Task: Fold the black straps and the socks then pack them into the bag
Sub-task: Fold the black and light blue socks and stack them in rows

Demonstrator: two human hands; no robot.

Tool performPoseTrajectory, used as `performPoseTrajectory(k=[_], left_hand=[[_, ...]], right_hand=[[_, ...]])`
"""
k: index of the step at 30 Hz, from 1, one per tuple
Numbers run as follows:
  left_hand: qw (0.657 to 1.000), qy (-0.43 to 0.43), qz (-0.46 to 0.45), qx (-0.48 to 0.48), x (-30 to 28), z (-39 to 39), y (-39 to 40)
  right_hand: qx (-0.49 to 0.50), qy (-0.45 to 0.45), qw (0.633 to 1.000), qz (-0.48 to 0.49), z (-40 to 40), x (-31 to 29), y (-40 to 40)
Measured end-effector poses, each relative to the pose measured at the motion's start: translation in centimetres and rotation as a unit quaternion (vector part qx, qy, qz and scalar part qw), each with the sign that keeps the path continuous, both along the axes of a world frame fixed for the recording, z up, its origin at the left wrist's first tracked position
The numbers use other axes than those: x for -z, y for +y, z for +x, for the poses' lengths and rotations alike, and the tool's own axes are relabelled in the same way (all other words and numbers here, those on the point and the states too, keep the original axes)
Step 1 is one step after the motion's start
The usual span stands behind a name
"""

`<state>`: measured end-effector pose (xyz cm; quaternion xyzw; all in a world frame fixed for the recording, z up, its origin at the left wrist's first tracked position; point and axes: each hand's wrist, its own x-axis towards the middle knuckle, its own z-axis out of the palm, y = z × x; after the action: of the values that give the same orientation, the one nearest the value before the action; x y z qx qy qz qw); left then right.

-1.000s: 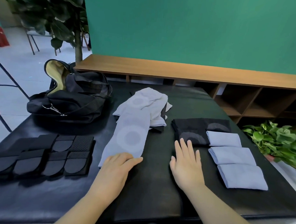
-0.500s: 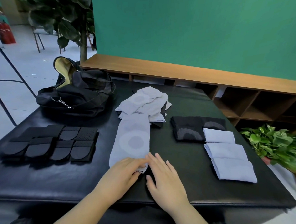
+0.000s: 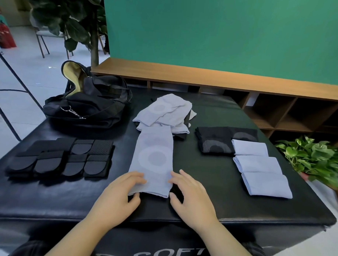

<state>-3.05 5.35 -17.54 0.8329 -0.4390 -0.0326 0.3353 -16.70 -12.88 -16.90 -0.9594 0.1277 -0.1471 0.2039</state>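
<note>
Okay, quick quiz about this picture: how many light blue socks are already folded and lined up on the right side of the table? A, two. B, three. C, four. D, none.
B: three folded light blue socks lie in a row on the right side of the table, in front of the folded black socks, while both hands work on a flat one.

A long pale blue-grey sock [image 3: 152, 159] with a ring pattern lay flat at frame centre, its near end toward the bottom. Above it sat a loose heap of unfolded socks [image 3: 168, 113]. Right of centre, three folded pale socks [image 3: 258, 167] lay in a column beside folded black socks [image 3: 215, 139]. Folded black straps [image 3: 61, 158] lay at left, below the open black bag [image 3: 90, 104] at upper left.
</note>
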Motion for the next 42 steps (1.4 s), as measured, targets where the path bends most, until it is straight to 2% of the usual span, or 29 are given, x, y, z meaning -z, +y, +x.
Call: performPoseTrajectory(k=[4, 9, 12, 16, 24, 32, 35, 39, 42], left_hand=[[0.999, 0.021, -0.022, 0.012, -0.1, -0.5, 0.4], [0.998, 0.039, -0.038, 0.024, -0.4, -0.6, 0.7], [0.999, 0.046, -0.006, -0.004, -0.7, -0.7, 0.8], [0.994, 0.1, -0.014, -0.046, -1.5, -1.2, 0.5], [0.984, 0.137, -0.034, -0.107, -1.2, -0.9, -0.3], [0.981, 0.046, -0.03, -0.185, -1.0, -1.1, -2.0], [0.983, 0.002, -0.007, -0.181, -0.7, -0.9, -2.2], [0.982, -0.118, 0.026, -0.142, -0.5, -1.0, -2.0], [0.974, -0.178, 0.042, -0.131, -0.1, -0.7, -1.9]], right_hand=[[-0.008, 0.018, 1.0, -0.015, 0.2, 0.3, -0.1], [0.012, -0.017, 1.0, 0.013, 0.0, 0.5, 0.0], [0.033, -0.026, 0.998, 0.05, -0.3, 0.3, 0.1], [0.069, -0.036, 0.993, 0.087, -0.7, -0.3, 0.3], [0.129, -0.036, 0.988, 0.078, 0.0, -0.4, 0.5], [0.189, 0.005, 0.981, 0.04, 1.2, -0.6, 0.5], [0.209, 0.019, 0.977, 0.027, 1.6, -0.8, 0.7], [0.215, 0.03, 0.976, -0.023, 1.8, -0.8, 1.0], [0.22, 0.009, 0.975, -0.022, 1.8, -0.7, 1.0]])
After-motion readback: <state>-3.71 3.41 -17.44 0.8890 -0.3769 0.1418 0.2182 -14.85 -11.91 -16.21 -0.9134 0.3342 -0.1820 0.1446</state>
